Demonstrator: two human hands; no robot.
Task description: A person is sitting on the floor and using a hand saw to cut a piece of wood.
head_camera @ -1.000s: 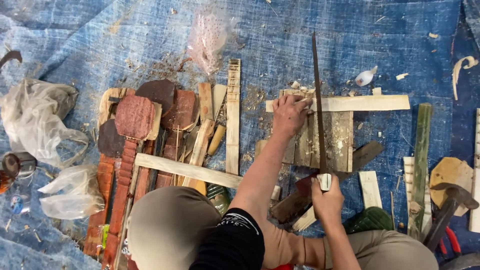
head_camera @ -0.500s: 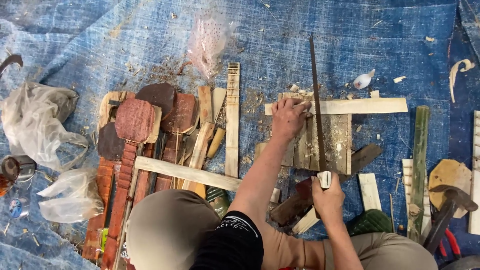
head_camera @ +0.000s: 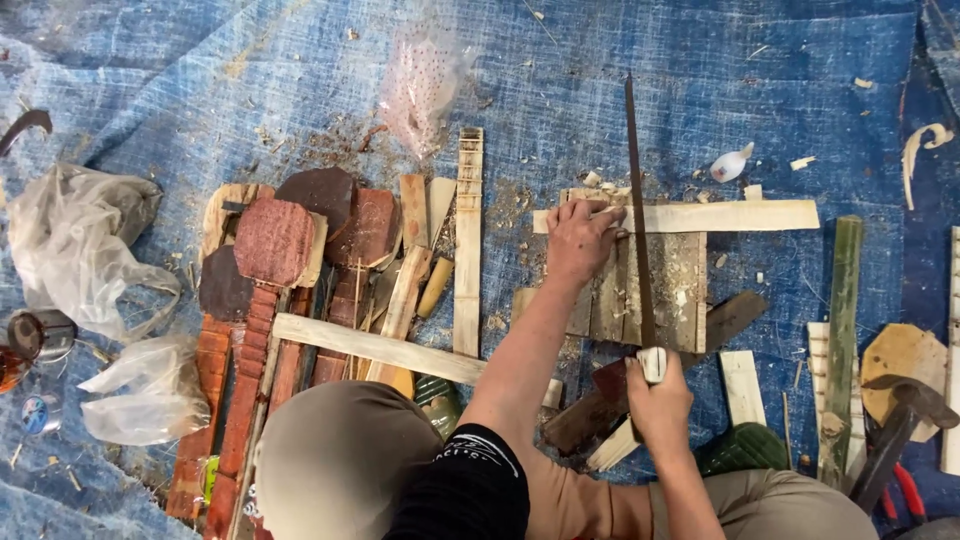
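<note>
My left hand [head_camera: 578, 238] presses flat on a pale wooden strip [head_camera: 720, 216] lying crosswise over a block of boards [head_camera: 680, 290]. My right hand [head_camera: 658, 398] grips the white handle of a long thin saw [head_camera: 636, 200], whose dark blade runs away from me across the strip, right beside my left fingers. Sawdust and chips lie scattered around the boards on the blue tarp [head_camera: 700, 80].
Left of the boards lie several carved reddish wooden pieces [head_camera: 272, 240], pale slats [head_camera: 468, 240] and clear plastic bags [head_camera: 70, 250]. At right are a green bamboo stick [head_camera: 842, 330], a hammer [head_camera: 900, 420], red-handled pliers [head_camera: 910, 492] and a round wood piece [head_camera: 900, 350].
The saw shifted slightly along its length over the strip; both hands stay where they were.
</note>
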